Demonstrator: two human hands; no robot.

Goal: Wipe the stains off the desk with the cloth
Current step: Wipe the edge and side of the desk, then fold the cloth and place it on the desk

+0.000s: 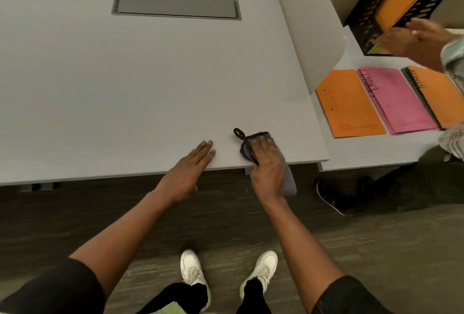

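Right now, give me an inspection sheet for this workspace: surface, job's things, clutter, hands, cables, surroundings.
Surface: grey desk, no stains visible from this view; closed cable hatch near the back.
Job's things: dark grey cloth at the front edge, partly hanging over it.
Clutter: nothing seen on this desk.
Hands: right hand pressed flat on the cloth; left hand open, fingers resting on the desk.
Cables: nothing seen.
Surroundings: neighbouring desk with orange folder, pink folder, black mesh tray; another person's hand at the tray.
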